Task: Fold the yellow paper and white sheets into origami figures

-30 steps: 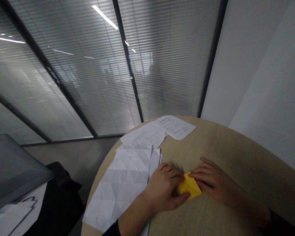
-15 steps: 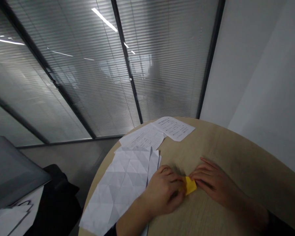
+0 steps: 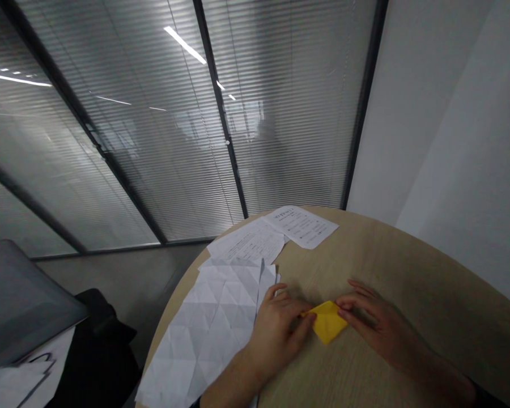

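txt: none legible | printed sheet, upper ctr of table: title + lines, too small | 2nd sheet, just left: same, unreadable

Small yellow origami paper, folded flat, kite-like shape, lying tilted on round table, toward table's near edge. Narrow point aimed at my left hand; left fingertips touching that corner. My right hand flat, fingers spread, right fingertips touching upper right edge. Paper not lifted. Crease lines hard to make out.
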`<state>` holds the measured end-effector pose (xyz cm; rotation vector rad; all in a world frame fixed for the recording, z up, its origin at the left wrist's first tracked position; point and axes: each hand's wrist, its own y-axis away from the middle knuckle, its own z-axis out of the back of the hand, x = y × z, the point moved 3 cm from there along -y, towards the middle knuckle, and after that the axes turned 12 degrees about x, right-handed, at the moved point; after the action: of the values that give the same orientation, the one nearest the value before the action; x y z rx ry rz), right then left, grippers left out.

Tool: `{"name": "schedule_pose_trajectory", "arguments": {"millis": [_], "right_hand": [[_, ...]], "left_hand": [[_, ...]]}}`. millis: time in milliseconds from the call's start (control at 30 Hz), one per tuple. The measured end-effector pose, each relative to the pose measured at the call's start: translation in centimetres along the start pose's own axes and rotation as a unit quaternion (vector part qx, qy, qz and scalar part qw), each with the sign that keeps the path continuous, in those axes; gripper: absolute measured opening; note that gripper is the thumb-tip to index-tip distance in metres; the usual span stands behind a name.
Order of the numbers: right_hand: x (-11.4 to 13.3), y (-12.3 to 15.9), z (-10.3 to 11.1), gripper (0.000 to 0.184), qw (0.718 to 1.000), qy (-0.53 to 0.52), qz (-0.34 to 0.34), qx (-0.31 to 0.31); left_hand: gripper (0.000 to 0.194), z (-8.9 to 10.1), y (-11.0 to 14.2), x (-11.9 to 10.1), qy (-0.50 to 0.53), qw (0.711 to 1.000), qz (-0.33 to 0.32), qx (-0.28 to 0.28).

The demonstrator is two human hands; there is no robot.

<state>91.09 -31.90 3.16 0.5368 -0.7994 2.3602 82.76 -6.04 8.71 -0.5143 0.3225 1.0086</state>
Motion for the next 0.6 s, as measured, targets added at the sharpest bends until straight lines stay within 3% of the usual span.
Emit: {"name": "schedule_pose_trajectory", "arguments": {"millis": [233, 600], "right_hand": [[0.4, -0.9, -0.1, 0.012, 0.995, 0.021, 0.001, 0.098], [1.1, -0.8, -0.1, 0.018, 0.992, 0.078, 0.045, 0.088]], "left_hand": [[0.005, -1.0, -0.2, 0.7, -0.057, 0.997, 0.031, 0.029], [0.008, -1.0, -0.3, 0.6, -0.110, 0.992, 0.018, 0.051]]}}
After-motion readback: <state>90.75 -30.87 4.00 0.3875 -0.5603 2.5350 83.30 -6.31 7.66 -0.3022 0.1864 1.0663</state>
